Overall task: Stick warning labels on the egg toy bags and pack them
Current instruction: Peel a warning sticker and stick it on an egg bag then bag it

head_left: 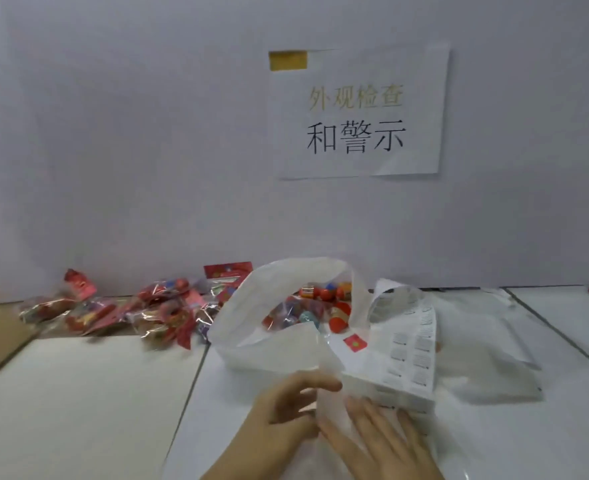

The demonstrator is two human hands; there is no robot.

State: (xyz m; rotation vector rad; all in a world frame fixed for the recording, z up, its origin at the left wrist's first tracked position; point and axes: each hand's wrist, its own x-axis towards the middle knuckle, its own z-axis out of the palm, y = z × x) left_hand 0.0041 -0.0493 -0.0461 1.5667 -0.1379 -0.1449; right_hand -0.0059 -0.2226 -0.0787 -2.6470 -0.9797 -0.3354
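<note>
My left hand (286, 407) pinches the near flap of the white plastic bag (275, 355) holding egg toy bags (307, 317), my right hand (376, 434) lies straight-fingered, apparently under its film, beside the label sheet (414, 348)

Red egg toy bags (168, 313), translucent white bag (286, 341), white label sheet (410, 351).

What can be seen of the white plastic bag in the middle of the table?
The big white plastic bag is thin, milky, translucent film, standing on the white table with its mouth gaping open. Colourful egg toy packs show inside. The left hand pinches its near flap; the right hand lies flat against it.
</note>
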